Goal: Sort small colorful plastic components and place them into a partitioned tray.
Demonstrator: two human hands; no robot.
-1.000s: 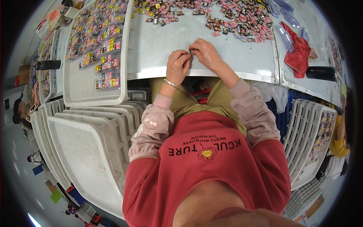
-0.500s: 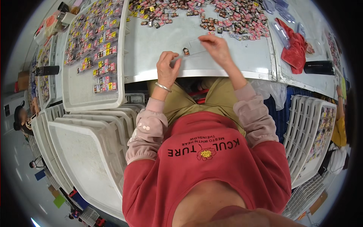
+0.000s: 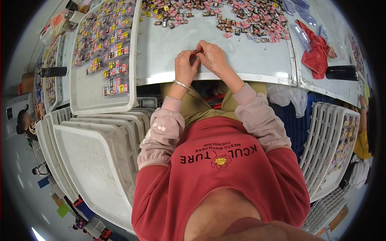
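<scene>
My left hand (image 3: 186, 67) and my right hand (image 3: 212, 58) meet above the near part of the pale tabletop (image 3: 161, 48). Both are closed, fingertips pressed together around a small dark printed piece (image 3: 197, 51), mostly covered by the fingers. Just beyond my right hand lies a clear plastic strip or case (image 3: 226, 45), partly hidden by that hand. Farther off, a loose heap of small pink, black and yellow printed pieces (image 3: 257, 24) spreads over the table.
At left stands a white tray (image 3: 86, 94) with rows of filled clear cases. Stacked white trays (image 3: 86, 160) lean below it. To the right are a red cloth (image 3: 315, 60), a black cylinder (image 3: 341, 72) and more racked trays (image 3: 317, 148). Other people sit at both sides.
My right hand has moved left from the clear plastic to join my left hand. The dark piece that lay on the table between them is now among the fingers.
</scene>
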